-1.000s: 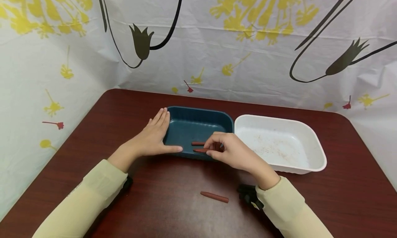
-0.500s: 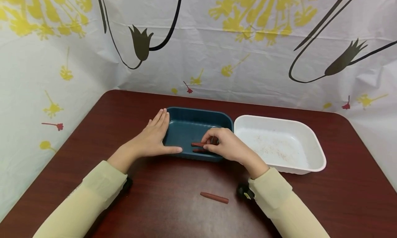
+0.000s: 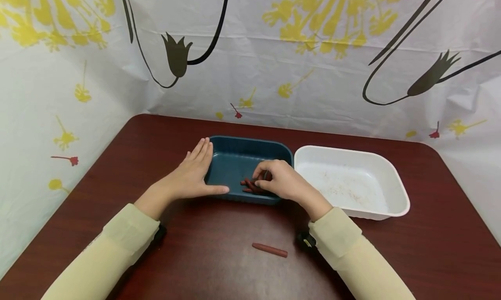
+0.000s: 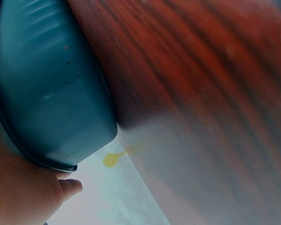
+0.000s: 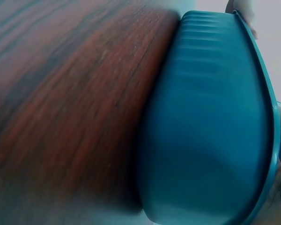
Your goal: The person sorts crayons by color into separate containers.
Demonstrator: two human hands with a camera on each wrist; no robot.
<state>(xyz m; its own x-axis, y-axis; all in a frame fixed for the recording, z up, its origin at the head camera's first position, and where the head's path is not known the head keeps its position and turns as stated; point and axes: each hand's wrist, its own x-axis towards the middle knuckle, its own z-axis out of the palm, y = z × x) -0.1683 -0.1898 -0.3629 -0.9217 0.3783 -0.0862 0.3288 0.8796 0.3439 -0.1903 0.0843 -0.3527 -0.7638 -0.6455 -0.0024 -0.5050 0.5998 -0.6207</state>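
In the middle of the frame, the person's right hand [image 3: 283,180] reaches into a dark teal rectangular tray [image 3: 227,165] with rounded corners, its thumb and fingers curled round slim reddish-brown tapered sticks [image 3: 250,185], which lie crossed at the near right of the tray floor. The hand hides their right ends. The left hand [image 3: 188,176] lies against the tray's left end, fingers straight, thumb along the near rim. At lower centre, another reddish-brown stick [image 3: 270,250] lies on the glossy dark-red wood-grain table [image 3: 195,248]. At centre right, a white rectangular tray [image 3: 332,169] with brownish specks stands just beside the teal one.
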